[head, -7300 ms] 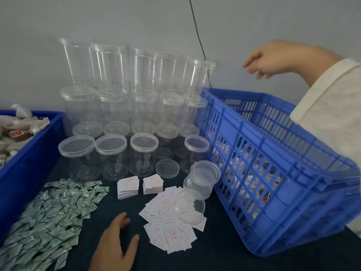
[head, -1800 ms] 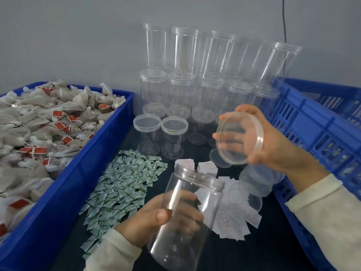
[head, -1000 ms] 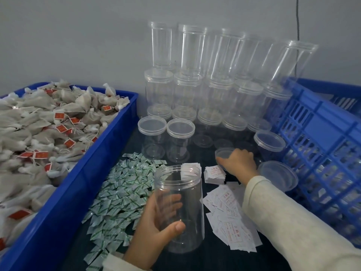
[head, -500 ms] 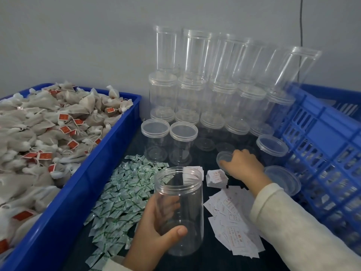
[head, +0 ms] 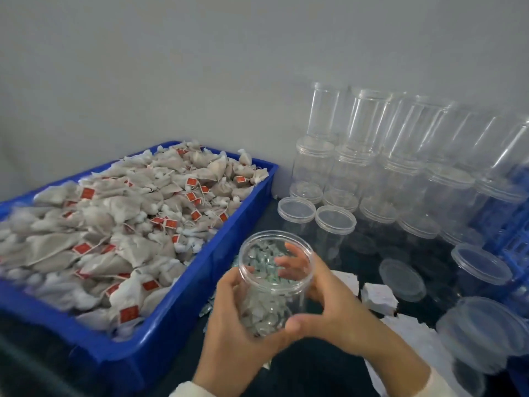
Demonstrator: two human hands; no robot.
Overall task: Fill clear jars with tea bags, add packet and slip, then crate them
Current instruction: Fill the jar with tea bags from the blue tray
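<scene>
At far left a blue tray rests on the dark worktop, heaped with tea bags bearing red tags. Just right of the tray's near corner, the left hand grips an open clear jar, fingers curled round its left wall and the thumb across the front. The jar is held upright above the worktop, mouth uncovered; green packets show through its wall. The right hand clasps the jar's opposite side, fingers wrapped behind the rim and the thumb meeting the left hand low on the front. Right of the hands lie white slip stacks and a loose lid. Behind, lidded empty jars stand in rows, with further jars stacked against the wall. A blue crate shows at the right edge.
</scene>
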